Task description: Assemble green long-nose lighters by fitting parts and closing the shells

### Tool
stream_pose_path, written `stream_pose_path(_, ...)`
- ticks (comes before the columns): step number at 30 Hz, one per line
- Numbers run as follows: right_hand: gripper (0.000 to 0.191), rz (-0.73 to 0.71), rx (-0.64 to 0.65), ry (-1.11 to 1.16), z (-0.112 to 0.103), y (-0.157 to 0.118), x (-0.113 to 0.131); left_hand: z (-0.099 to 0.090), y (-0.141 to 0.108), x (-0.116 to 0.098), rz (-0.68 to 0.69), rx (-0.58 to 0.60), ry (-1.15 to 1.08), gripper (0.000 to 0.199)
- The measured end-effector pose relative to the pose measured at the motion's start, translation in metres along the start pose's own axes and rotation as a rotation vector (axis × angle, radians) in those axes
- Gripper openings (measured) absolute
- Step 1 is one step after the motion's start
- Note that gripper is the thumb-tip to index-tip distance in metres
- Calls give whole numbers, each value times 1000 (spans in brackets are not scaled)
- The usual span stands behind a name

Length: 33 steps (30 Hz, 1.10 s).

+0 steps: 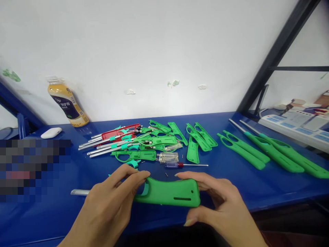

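Pinch of left hand point(105, 202) on green lighter point(167, 192) near trigger point(146, 189) (likely for steadiness); wide curl of right hand point(223, 206) around handle end.

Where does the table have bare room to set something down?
Bare blue table shows between the right hand and the green handles at right, and between the white object and metal rods. Crowded: the middle, behind the held handle, with green shells and screwdriver.

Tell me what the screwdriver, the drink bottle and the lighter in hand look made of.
Screwdriver: glossy plastic handle, purplish and see-through; slim, bright shaft, likely steel.
Drink bottle: probably smooth plastic, judging by its shine.
Lighter in hand: evenly green, satin casing, likely moulded plastic; silvery tube, apparently metal.
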State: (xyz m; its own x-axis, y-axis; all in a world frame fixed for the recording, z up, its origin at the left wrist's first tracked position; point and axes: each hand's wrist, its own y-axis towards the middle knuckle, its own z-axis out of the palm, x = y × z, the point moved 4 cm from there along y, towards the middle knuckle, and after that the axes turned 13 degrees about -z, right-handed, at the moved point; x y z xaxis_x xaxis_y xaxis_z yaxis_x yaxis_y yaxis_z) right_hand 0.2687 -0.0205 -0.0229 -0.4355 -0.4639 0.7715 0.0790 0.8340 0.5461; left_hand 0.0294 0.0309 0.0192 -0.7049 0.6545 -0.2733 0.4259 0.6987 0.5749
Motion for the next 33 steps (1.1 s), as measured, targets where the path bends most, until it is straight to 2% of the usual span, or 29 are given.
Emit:
stream_pose_path(8,54,45,158,20,1,-10,-15,-3,-3,2,18,-46,75,34)
stream_pose_path(13,65,104,169,47,3,-13,-17,-3,-3,-2,48,-111,174,33)
stream_pose_path(16,53,148,172,2,0,-15,-20,-7,-1,-5,65,-120,172,29)
stream_pose_path(19,38,171,168,61,-3,-17,-23,-11,-2,-1,27,0,73,29)
stream_pose_path(24,31,144,131,144,-5,-12,-19,-15,-17,20,-111,213,89,46)
stream_pose_path(28,26,129,96,195,-1,-4,-13,-9,-18,21,-141,354,16,25)
stream_pose_path(30,27,120,21,210,0,-1,-10,-4,-14,17,-170,380,-20,21)
stream_pose_path(33,20,65,-103,179,-3,3,-6,-2,-12,8,-156,306,-47,20)
